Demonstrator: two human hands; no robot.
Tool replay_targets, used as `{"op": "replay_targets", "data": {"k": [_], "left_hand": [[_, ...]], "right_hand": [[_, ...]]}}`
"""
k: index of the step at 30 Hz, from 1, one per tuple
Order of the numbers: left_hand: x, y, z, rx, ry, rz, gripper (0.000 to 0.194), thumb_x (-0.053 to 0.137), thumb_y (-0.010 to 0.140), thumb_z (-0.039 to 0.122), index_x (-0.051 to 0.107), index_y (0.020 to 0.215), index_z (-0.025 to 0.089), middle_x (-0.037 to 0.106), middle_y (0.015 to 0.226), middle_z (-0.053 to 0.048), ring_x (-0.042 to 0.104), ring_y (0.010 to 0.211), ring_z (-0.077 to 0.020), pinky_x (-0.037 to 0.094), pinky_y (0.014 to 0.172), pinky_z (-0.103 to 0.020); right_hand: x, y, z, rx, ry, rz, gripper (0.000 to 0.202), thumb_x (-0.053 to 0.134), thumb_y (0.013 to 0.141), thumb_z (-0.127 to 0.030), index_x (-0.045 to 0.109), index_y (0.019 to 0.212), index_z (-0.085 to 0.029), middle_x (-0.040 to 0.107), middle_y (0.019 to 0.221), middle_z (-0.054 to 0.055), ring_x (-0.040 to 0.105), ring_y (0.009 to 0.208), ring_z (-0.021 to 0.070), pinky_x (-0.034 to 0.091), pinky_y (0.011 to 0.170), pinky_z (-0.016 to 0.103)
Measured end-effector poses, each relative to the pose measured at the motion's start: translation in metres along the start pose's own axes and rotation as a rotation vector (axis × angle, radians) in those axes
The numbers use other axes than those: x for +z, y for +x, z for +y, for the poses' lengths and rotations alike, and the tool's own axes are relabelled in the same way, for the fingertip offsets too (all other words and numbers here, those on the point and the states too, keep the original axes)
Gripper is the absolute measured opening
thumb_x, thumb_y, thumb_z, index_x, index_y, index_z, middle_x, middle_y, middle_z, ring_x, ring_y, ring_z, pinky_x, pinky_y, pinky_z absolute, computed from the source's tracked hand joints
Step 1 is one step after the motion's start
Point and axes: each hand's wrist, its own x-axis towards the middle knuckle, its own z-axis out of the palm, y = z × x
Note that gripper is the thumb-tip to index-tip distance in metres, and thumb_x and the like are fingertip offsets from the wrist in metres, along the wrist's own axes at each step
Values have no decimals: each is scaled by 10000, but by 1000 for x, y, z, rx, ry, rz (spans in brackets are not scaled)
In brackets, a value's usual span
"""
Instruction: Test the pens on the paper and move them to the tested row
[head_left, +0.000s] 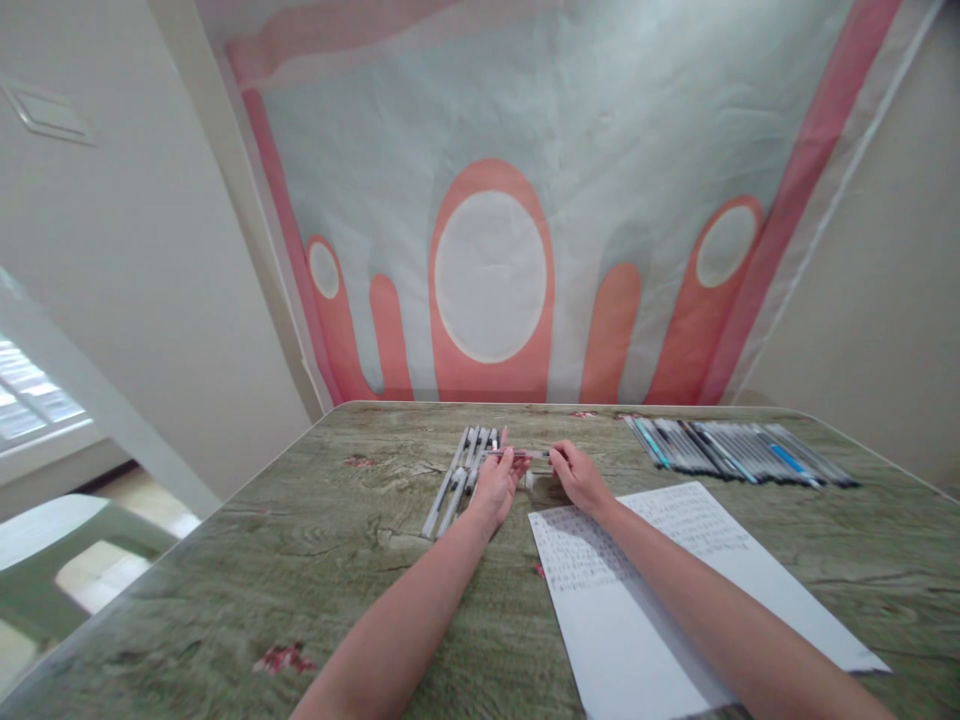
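Note:
A slim pen (534, 455) lies level between my two hands, a little above the table. My left hand (501, 484) is closed on its left part, and my right hand (576, 474) pinches its right end. Just left of my left hand, several clear-barrelled pens (448, 490) lie side by side on the wood, partly hidden by that hand. A pinkish stick-like thing (504, 436) shows behind my left fingers. Under my right forearm rests a white sheet of paper (626, 640) with rows of handwriting.
A long row of pens (739, 450), mostly clear with some blue and teal ones, lies at the table's back right. The wood-grain table (360, 600) meets a pink and grey printed backdrop (491, 380). A green and white chair (45, 540) stands at the left.

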Motion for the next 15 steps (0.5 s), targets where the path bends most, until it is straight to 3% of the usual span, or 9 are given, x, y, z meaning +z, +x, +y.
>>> {"op": "replay_targets", "data": {"k": [3,10,15], "left_hand": [[-1,1,0,2,6,0,482,542,787,218,405,1249,193,633,797,-36,600,741,-99,480,752,-240],[-3,3,-1,-3,3,-18,485,530,794,199,389,1258,208,632,796,-19,600,726,-83,482,747,-221],[-3,3,-1,-13,-11,-35,447,526,797,196,418,1231,183,639,815,-35,603,750,-90,479,767,-233]], "right_hand": [[0,0,0,-8,6,-6,230,328,857,-359,484,809,-198,548,686,9,503,641,147,370,607,242],[2,0,4,15,-13,-54,323,273,875,-373,443,658,-205,503,589,-9,476,582,136,351,595,236],[1,1,1,47,-4,-25,304,284,870,-381,460,695,-206,518,609,-11,476,590,136,345,589,235]]}}
